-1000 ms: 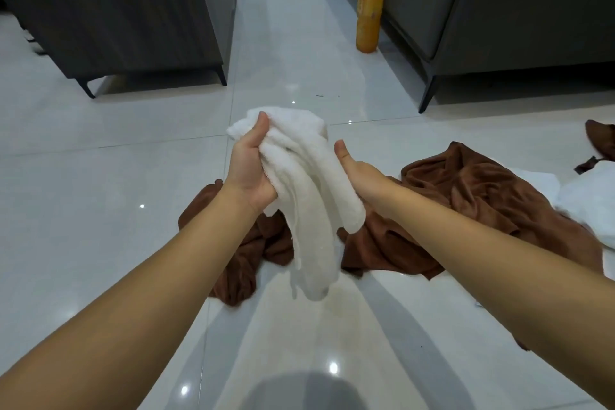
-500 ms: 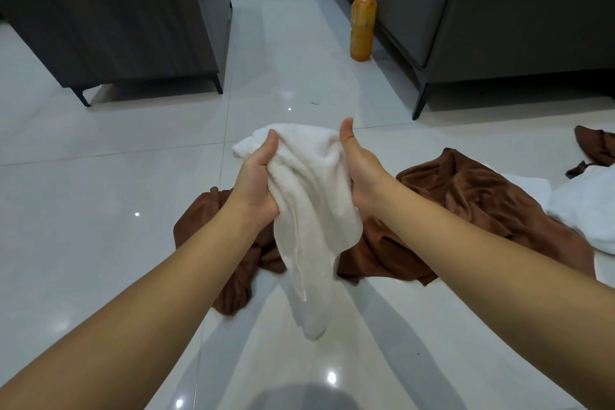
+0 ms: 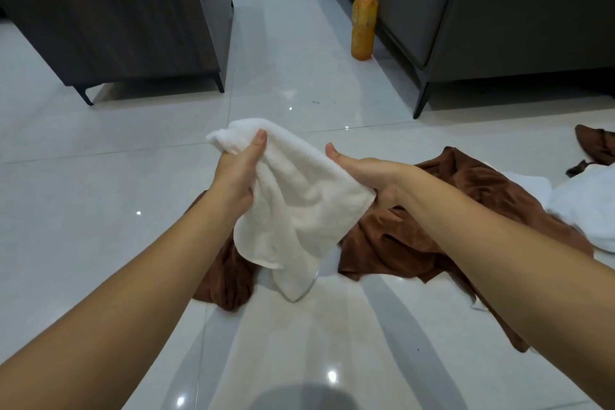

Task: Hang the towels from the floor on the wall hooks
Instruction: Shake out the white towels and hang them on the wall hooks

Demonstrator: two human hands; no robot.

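Observation:
A small white towel (image 3: 299, 206) hangs in the air between both hands, above the floor. My left hand (image 3: 238, 173) grips its upper left corner with the thumb on top. My right hand (image 3: 376, 176) holds the right edge, thumb up. The towel's lower end droops toward the tiles. Beneath it a large brown towel (image 3: 432, 210) lies crumpled on the floor, part of it showing left of my arm (image 3: 229, 280). Another white towel (image 3: 589, 210) lies at the right edge, and a brown one (image 3: 597, 143) beyond it. No wall hooks are in view.
A dark cabinet on legs (image 3: 126, 27) stands at the back left. A dark sofa (image 3: 499, 10) stands at the back right, with an orange bottle (image 3: 364, 27) on the floor beside it. Glossy white tiles (image 3: 100, 193) cover the floor.
My hands have moved apart, spreading the white towel wider between them. The right hand has shifted to the right along the towel's edge. The view has tilted up slightly.

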